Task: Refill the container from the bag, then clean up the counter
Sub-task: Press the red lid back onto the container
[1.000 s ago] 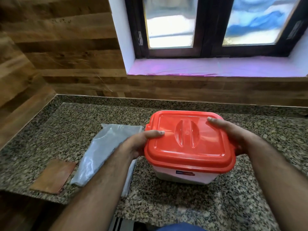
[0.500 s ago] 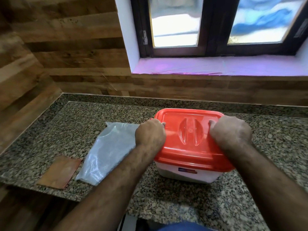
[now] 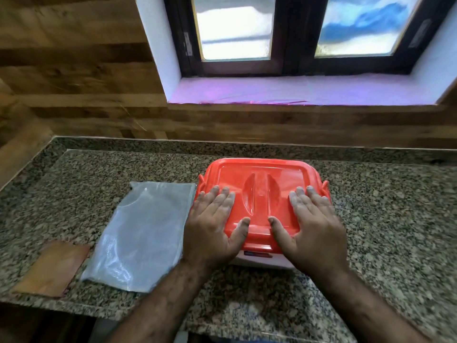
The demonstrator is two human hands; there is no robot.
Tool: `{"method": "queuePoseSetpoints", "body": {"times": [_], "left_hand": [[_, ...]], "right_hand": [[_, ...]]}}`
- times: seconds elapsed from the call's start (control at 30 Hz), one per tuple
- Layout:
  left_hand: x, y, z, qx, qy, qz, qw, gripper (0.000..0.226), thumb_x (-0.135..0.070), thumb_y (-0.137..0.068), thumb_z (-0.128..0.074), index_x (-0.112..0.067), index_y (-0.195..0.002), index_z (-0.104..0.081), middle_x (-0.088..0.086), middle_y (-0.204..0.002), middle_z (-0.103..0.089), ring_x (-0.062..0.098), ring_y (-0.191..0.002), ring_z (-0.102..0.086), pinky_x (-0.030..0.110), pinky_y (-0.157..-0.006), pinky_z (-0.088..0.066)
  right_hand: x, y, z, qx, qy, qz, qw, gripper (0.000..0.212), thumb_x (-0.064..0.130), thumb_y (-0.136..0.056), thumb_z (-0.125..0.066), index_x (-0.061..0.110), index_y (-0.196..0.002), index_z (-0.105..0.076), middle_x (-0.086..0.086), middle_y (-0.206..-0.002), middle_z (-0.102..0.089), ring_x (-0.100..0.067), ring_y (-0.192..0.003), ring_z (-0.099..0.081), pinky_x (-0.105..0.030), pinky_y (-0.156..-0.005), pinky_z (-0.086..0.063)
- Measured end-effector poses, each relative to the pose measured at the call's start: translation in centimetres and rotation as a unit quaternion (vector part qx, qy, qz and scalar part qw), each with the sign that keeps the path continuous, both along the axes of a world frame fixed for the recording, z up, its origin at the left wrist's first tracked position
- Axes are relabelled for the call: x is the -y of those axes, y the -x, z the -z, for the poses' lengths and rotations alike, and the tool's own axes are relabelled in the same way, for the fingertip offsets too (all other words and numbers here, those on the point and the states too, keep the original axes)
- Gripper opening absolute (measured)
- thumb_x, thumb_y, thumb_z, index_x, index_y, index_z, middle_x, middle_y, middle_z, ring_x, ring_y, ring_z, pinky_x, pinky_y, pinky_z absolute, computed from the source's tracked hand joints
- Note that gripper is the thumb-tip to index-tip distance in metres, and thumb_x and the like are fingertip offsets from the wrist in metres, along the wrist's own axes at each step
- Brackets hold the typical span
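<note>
- The granite counter [image 3: 385, 219] runs the full width in front of you, its back edge meeting a wood-plank wall [image 3: 74, 70] under a dark-framed window [image 3: 291, 35].
- The container [image 3: 259, 262], white-bodied, stands on the counter just below the window; only a strip of its front wall with a small label shows under the lid.
- The red lid [image 3: 257, 174] sits flat on the container and covers it entirely, with a raised twin-ridge handle at its middle and a latch tab at each side.
- The bag [image 3: 141, 233], pale grey and lying flat and slack, rests on the counter just left of the container, its upper right corner touching or nearly touching the lid's left latch.
- Your left hand [image 3: 212, 226] lies palm down on the left half of the lid, fingers spread and flat, grasping nothing; the thumb points toward the handle.
- Your right hand [image 3: 314, 226] mirrors it on the right half of the lid, fingers extended, palm down, gripping nothing.
- A brown cloth [image 3: 52, 268] lies flat on the counter left of the bag, near the counter's front edge.
</note>
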State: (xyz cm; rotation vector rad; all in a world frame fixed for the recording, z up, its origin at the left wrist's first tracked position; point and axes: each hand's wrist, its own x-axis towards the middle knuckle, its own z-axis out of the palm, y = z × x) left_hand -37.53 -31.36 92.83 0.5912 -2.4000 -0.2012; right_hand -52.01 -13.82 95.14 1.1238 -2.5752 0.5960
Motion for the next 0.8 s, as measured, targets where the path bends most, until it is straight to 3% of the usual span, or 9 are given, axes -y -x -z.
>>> {"method": "queuePoseSetpoints", "body": {"times": [0.33, 0.8], "left_hand": [[5.4, 7.3, -0.1, -0.006, -0.017, 0.020, 1.000, 0.065, -0.056, -0.095, -0.060, -0.007, -0.135, -0.077, 0.012, -0.140, -0.074, 0.033, -0.141, -0.062, 0.055, -0.120, -0.047], [12.0, 20.3, -2.1, 0.095, -0.023, 0.002, 0.995, 0.074, -0.064, -0.102, -0.038, -0.015, -0.149, -0.067, 0.009, -0.155, -0.064, 0.029, -0.151, -0.051, 0.046, -0.128, -0.036]], "right_hand": [[4.7, 6.5, -0.1, 0.008, -0.001, 0.017, 1.000, 0.080, 0.066, -0.091, -0.050, 0.003, -0.137, -0.070, -0.016, -0.145, -0.067, -0.035, -0.148, -0.051, -0.055, -0.121, -0.041], [12.2, 18.7, -1.9, 0.051, -0.019, 0.029, 0.998, 0.072, 0.058, -0.097, -0.040, 0.008, -0.143, -0.064, -0.017, -0.149, -0.063, -0.036, -0.149, -0.048, -0.048, -0.123, -0.037]]}}
